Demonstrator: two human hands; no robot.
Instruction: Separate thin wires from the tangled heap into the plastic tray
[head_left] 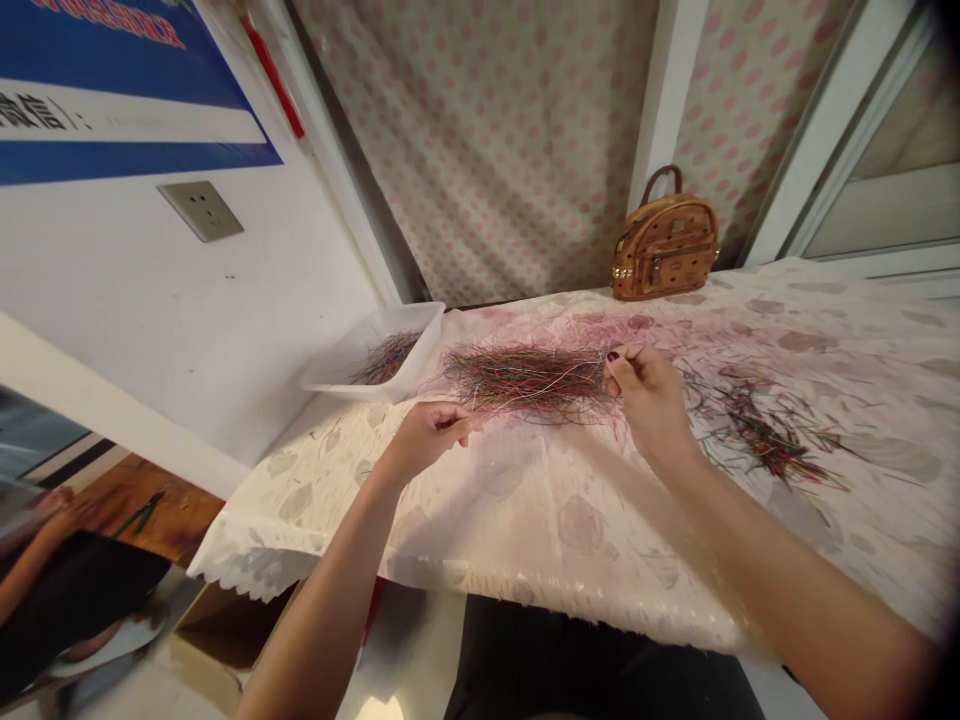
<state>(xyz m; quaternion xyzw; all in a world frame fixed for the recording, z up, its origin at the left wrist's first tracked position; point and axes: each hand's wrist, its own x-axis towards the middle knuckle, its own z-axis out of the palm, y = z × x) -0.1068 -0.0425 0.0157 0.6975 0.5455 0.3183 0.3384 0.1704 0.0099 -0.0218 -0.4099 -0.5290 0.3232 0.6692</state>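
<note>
A long heap of thin, many-coloured wires (pixel 517 375) lies across the middle of the cloth-covered table. Over it a thin white wire (pixel 551 386) runs slantwise from one of my hands to the other. My left hand (pixel 427 438), at the heap's near left corner, has thumb and fingers pinched on the wire's left end. At the heap's right end, my right hand (pixel 651 400) pinches the other end between thumb and forefinger. Right of that hand lies a loose scatter of short wire pieces (pixel 772 430). More wires (pixel 386 358) lie in a translucent plastic bin (pixel 418 372) on the left.
A small brown backpack (pixel 667 250) stands at the table's back edge, before a dotted curtain (pixel 495 130). A wall with a socket (pixel 201 210) borders the left. Lower left are another person's arm (pixel 34 560), green-handled pliers (pixel 139 515) and a cardboard box (pixel 225 630).
</note>
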